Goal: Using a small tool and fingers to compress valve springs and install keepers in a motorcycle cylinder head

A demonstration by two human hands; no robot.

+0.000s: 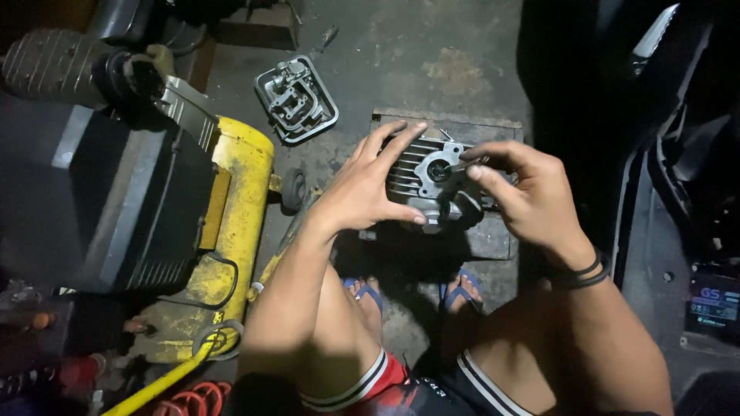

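One finned grey metal engine part at centre, resting over a flat slab. Left hand spread wide, palm braced on the fins. Right hand pinches a small dark piece at its round port. At eleven o'clock, one cast metal cover; at nine, one yellow, scuffed tank. Four o'clock: one dark rectangular labelled box.

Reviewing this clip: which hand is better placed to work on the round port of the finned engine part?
Right. The right hand already has its fingers pinched at the port of the finned engine part, while the left hand is spread across the fins, steadying it.
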